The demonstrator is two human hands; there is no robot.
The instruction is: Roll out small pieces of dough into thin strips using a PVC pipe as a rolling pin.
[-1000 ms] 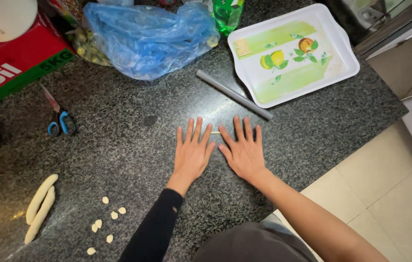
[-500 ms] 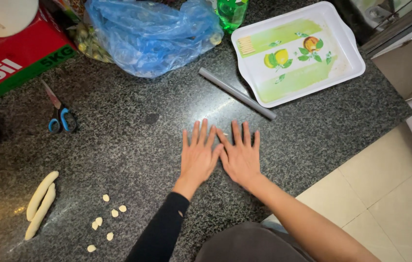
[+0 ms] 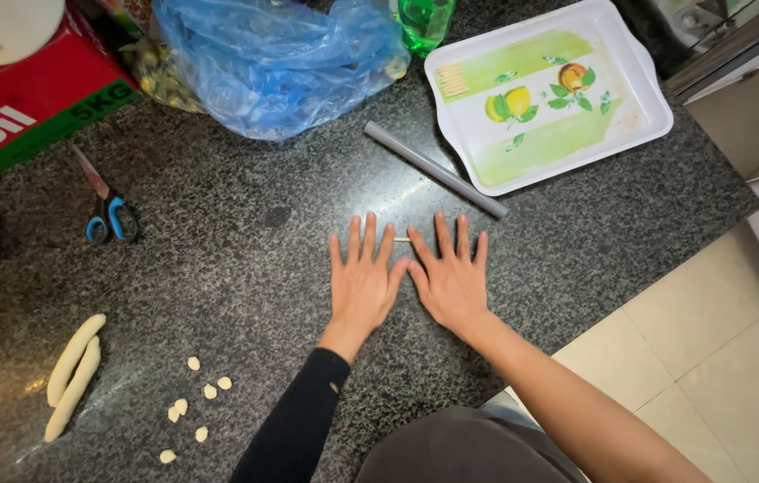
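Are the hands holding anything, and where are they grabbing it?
Nothing is gripped. The left hand and right hand lie flat, fingers spread, on a thin dough strand on the dark counter.

**Packaging and labels on the counter**

We note a red cardboard box with a green band and white lettering (image 3: 12, 121) at the upper left edge. Beside it, at top centre, lies a crumpled blue plastic bag (image 3: 281, 63). A green plastic bottle (image 3: 424, 20) stands just right of the bag, its label unreadable.

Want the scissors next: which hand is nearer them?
Left. The left hand lies right of the scissors; the right hand lies farther right.
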